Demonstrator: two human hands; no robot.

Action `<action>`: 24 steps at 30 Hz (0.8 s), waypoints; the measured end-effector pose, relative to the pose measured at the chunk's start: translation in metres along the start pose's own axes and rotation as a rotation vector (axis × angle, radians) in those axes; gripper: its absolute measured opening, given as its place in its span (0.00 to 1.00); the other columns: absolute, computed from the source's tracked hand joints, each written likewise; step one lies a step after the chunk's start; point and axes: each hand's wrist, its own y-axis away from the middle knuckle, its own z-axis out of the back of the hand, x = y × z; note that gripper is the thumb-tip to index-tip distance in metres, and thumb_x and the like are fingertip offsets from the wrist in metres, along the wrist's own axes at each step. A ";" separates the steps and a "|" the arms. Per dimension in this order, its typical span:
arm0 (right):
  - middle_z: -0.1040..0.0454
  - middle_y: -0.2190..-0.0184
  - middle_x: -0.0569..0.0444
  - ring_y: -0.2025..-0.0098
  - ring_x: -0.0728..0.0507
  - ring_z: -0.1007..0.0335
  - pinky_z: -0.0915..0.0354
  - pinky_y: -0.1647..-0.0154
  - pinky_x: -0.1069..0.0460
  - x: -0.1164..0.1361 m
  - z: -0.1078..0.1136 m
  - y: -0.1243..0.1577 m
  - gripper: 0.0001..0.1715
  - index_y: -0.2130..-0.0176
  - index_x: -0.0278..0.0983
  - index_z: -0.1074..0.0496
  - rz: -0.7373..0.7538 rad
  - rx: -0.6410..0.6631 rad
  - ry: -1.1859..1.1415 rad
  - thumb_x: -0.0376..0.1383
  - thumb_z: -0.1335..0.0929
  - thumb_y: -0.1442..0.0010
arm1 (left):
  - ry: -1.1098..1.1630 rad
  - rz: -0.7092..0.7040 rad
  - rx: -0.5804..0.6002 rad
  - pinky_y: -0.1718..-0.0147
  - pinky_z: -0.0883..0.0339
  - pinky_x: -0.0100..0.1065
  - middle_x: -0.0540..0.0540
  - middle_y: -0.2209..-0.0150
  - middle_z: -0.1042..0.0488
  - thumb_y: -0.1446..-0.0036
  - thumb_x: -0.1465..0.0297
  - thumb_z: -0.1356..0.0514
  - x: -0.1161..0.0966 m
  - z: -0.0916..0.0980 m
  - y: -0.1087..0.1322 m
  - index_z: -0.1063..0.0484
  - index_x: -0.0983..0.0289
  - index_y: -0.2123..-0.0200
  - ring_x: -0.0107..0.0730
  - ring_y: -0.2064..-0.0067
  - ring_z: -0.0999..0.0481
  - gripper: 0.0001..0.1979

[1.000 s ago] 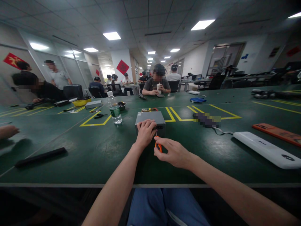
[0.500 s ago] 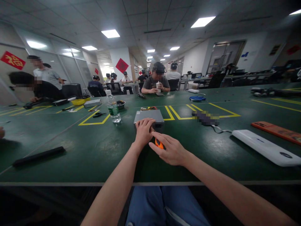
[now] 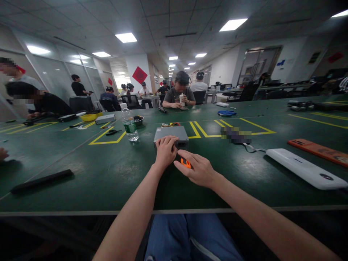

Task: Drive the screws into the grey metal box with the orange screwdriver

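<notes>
A grey computer power supply (image 3: 170, 133) rests on the green table in front of me, its socket side facing me and coloured cables at its far edge. My left hand (image 3: 166, 150) grips its near left part, fingers laid over the top and thumb toward the front face. Just right of it, my right hand (image 3: 197, 167) is closed around the orange and black handle of a screwdriver (image 3: 186, 162). The handle's end points toward me. Behind my hands, the shaft and tip are hidden, so I cannot tell where they touch.
A water bottle (image 3: 130, 123) and a dark bowl (image 3: 139, 120) stand left of the power supply. A black bar (image 3: 42, 181) lies nearer left. Rightward are a white power bank (image 3: 304, 168), an orange phone (image 3: 318, 149) and blue gloves (image 3: 227, 113). A person (image 3: 181, 92) sits opposite.
My right hand has turned slightly around the screwdriver, and more of the orange handle shows. My left hand keeps its place on the power supply. The view has shifted a little.
</notes>
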 end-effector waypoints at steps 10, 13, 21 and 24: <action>0.34 0.54 0.45 0.52 0.43 0.34 0.35 0.60 0.52 -0.002 -0.004 0.002 0.15 0.56 0.40 0.37 -0.048 -0.047 0.064 0.28 0.36 0.44 | 0.003 0.002 -0.009 0.50 0.51 0.41 0.49 0.51 0.30 0.48 0.76 0.47 -0.001 0.000 0.000 0.34 0.54 0.54 0.35 0.47 0.37 0.18; 0.34 0.54 0.45 0.52 0.45 0.34 0.36 0.60 0.53 -0.002 -0.004 0.001 0.19 0.52 0.41 0.39 -0.037 -0.032 0.089 0.28 0.37 0.43 | -0.004 0.003 0.000 0.50 0.51 0.42 0.50 0.51 0.30 0.47 0.75 0.47 0.000 -0.001 0.000 0.33 0.54 0.55 0.36 0.48 0.36 0.17; 0.29 0.60 0.49 0.60 0.47 0.31 0.37 0.65 0.55 -0.002 0.002 -0.001 0.12 0.59 0.42 0.35 -0.030 -0.073 0.118 0.29 0.35 0.44 | -0.002 -0.002 0.003 0.49 0.52 0.41 0.49 0.51 0.30 0.48 0.75 0.47 -0.001 0.002 0.000 0.33 0.55 0.55 0.34 0.47 0.37 0.17; 0.31 0.56 0.43 0.53 0.43 0.33 0.36 0.60 0.52 0.000 0.001 -0.001 0.12 0.58 0.38 0.36 -0.041 -0.049 0.041 0.30 0.36 0.44 | 0.003 0.002 0.004 0.49 0.51 0.40 0.49 0.51 0.30 0.48 0.75 0.47 -0.002 0.003 0.000 0.33 0.55 0.55 0.34 0.47 0.37 0.17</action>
